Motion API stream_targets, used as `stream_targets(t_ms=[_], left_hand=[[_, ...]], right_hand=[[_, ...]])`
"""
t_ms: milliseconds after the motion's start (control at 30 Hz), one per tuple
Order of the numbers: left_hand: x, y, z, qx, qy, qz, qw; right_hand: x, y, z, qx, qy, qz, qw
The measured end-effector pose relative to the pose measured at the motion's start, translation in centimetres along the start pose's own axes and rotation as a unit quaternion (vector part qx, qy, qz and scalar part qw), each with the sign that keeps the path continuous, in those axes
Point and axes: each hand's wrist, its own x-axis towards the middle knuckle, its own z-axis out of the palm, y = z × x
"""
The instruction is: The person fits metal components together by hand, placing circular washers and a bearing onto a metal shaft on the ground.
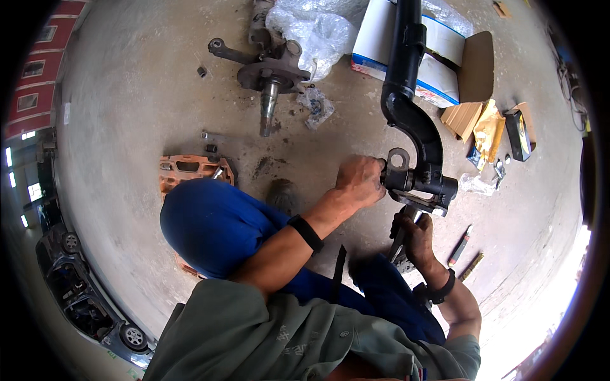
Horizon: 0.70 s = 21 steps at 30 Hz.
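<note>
A black steel axle beam [422,130] comes down from the top and curves to a joint with a steering knuckle [416,200] on its end. My left hand [361,181] is closed against the dark left end of this joint; what its fingers hold, if anything, is hidden. A flat metal lug with a hole [398,159] stands up just beside it. Below the joint, my right hand [417,238] wraps round a bright metal shaft [399,246] that slants toward my knees. The fingers partly cover the shaft, and I cannot tell whether it belongs to the knuckle.
A rusty spindle knuckle [270,76] lies at the upper left near bubble wrap [314,32]. An orange tool case [197,170] sits by my left knee. Open cardboard boxes [476,66] are behind the beam. A red-and-black marker-like tool [460,246] lies on the right.
</note>
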Motion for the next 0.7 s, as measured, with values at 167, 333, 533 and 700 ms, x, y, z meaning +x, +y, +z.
stream_targets(t_ms=[167, 333, 533, 700], left_hand=[[0.0, 0.1, -0.2, -0.027, -0.004, -0.014, 1.000], [0.3, 0.8, -1.1, -0.018, -0.045, -0.037, 0.998], [0.2, 0.0, -0.8, -0.040, -0.034, -0.022, 0.998], [0.4, -0.4, -0.4, -0.035, -0.032, -0.018, 0.999]], right_hand=[[0.1, -0.1, -0.5, -0.007, 0.002, 0.008, 1.000], [-0.1, -0.4, -0.3, -0.006, 0.008, 0.013, 1.000], [-1.3, -2.0, 0.8, -0.043, 0.026, 0.011, 0.999], [-2.4, -3.8, 1.7, -0.094, 0.041, 0.006, 0.995]])
